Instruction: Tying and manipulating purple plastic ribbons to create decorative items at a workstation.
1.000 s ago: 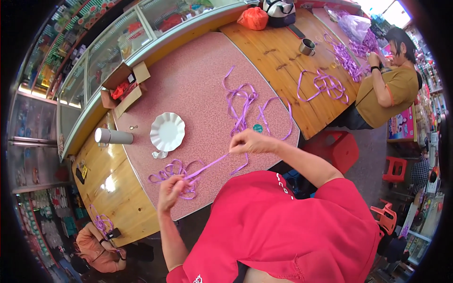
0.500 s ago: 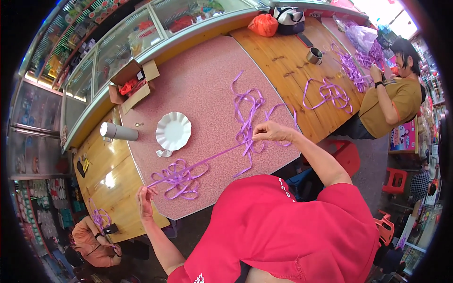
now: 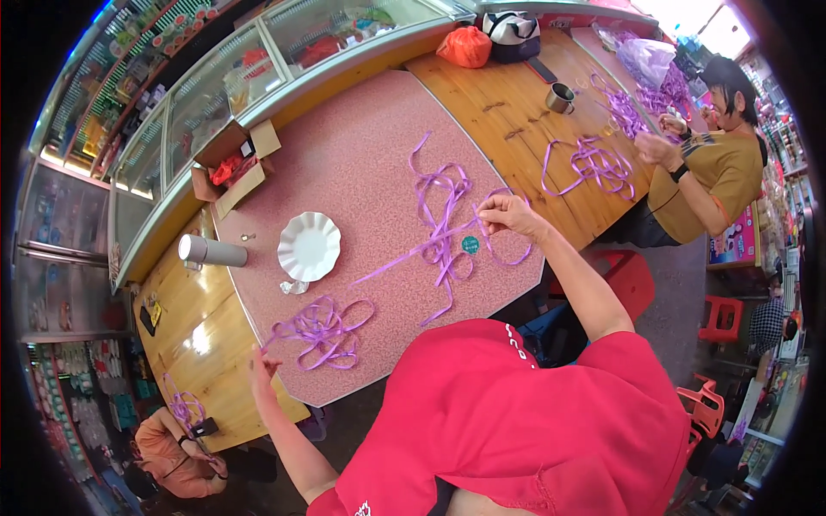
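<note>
Right of centre, the right hand (image 3: pixel 514 216) pinches ribbon (image 3: pixel 440 241); lower left, whether the left hand (image 3: pixel 262 378) grips any I cannot tell.

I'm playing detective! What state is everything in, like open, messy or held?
Right hand: pinching right ribbon
Left hand: by left ribbon, grip unclear
Left ribbon: loosely looped
Right ribbon: tangled
Cardboard box: flaps open
White plate: face up
Grey bottle: capped
Metal mug: upright, uncovered

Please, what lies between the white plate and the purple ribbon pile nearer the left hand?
In the head view, a small crumpled, silvery scrap lies between the plate and the ribbon pile.
</note>
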Tool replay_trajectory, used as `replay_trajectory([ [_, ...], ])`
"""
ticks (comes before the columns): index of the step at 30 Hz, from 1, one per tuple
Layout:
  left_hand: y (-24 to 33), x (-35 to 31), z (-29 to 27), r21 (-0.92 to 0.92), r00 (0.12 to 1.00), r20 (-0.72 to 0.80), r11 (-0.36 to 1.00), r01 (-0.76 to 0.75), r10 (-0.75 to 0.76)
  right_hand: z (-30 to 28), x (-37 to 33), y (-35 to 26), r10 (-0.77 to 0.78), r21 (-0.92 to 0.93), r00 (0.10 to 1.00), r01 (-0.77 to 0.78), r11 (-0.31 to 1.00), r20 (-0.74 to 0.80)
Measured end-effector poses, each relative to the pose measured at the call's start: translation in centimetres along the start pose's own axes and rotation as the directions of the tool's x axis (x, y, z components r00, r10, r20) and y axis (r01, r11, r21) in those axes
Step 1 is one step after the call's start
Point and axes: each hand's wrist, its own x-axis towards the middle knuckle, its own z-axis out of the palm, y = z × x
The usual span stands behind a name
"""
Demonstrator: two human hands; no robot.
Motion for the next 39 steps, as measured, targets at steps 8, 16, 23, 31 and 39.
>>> replay_trajectory([
  [8,2.4,-6.9,11.1,0.241,0.783,0.496,0.808,-0.538,0.374,8.0,-5.0,-7.1,-0.023,0.343,0.973,-0.058,0.937,0.229],
  [16,3.6,-18.2,24.0,-0.199,0.166,0.944,0.894,-0.401,0.284,14.7,-7.4,-10.6,-0.119,0.313,0.901,-0.019,0.950,0.418],
  [23,6.3,-20.9,26.6,-0.635,0.345,0.730,0.772,0.024,0.590,16.7,-7.5,-11.9,-0.150,0.260,0.934,0.065,0.963,0.323],
  [31,8.2,-21.0,26.8,-0.676,0.501,0.709,0.681,0.281,0.496,18.5,-6.8,-11.3,-0.170,0.328,0.918,0.047,0.944,0.358],
  [39,9.8,-20.4,26.0,-0.701,0.560,0.638,0.700,0.137,0.529,19.0,-7.0,-11.2,-0.144,0.507,0.927,-0.056,0.860,0.347],
])
